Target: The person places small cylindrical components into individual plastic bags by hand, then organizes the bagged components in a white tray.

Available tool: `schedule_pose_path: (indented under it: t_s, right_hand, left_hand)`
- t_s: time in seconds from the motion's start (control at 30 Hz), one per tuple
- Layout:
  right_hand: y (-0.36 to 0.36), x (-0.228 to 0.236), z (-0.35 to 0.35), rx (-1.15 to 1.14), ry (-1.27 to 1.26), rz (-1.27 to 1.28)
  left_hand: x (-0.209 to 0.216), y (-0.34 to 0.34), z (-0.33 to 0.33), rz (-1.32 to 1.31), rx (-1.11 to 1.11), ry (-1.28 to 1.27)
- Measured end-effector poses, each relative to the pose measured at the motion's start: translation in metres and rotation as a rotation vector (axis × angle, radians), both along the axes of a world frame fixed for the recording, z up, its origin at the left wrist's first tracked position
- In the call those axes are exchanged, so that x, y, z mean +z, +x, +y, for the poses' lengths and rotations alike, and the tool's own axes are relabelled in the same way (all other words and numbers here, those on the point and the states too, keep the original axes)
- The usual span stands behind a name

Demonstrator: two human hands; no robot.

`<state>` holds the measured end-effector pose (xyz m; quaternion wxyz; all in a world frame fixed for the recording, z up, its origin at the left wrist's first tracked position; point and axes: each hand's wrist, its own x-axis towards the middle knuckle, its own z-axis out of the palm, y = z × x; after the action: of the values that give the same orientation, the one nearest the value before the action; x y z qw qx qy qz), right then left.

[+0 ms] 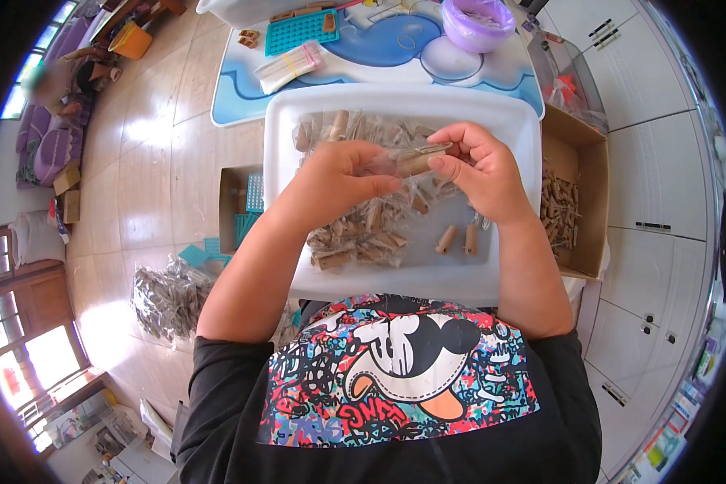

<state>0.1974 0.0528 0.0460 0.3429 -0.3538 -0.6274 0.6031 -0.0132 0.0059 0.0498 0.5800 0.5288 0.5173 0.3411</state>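
Observation:
Between my two hands is a small clear plastic bag with a brown cylinder (414, 164) in it, above a white plastic tub (403, 91). My left hand (343, 179) pinches the bag's left end between thumb and fingers. At the other end, my right hand (486, 171) is closed on the cylinder and the plastic around it. Many bagged brown cylinders (369, 222) are heaped in the tub's left and far parts, partly hidden by my hands. Two loose brown cylinders (447, 239) lie bare near the tub's right side.
Beyond the tub, a blue-and-white table (238, 77) carries a teal gridded tray (286, 36), a stack of clear bags (289, 68) and a purple bowl (477, 31). Right stands a cardboard box (593, 173) of brown pieces. A filled plastic bag (169, 300) lies left; a person (52, 89) sits far left.

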Motion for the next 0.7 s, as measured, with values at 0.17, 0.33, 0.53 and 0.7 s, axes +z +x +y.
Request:
schedule_pose_path:
  t_s: [0.17,0.33,0.53,0.7]
  right_hand:
    - [0.0,0.0,-0.001,0.053,0.004,-0.004]
    - [0.0,-0.003,-0.002,0.055,0.064,0.012]
    - [-0.008,-0.007,-0.007,0.039,0.063,-0.109]
    - [-0.01,-0.009,-0.007,0.065,0.008,-0.048]
  left_hand:
    - [0.0,-0.001,0.006,-0.183,-0.195,-0.202]
    - [-0.004,0.001,0.005,-0.475,-0.2,-0.351]
    - [-0.008,0.007,0.004,-0.489,-0.135,-0.282]
    - [-0.009,0.01,0.002,-0.514,-0.077,-0.223]
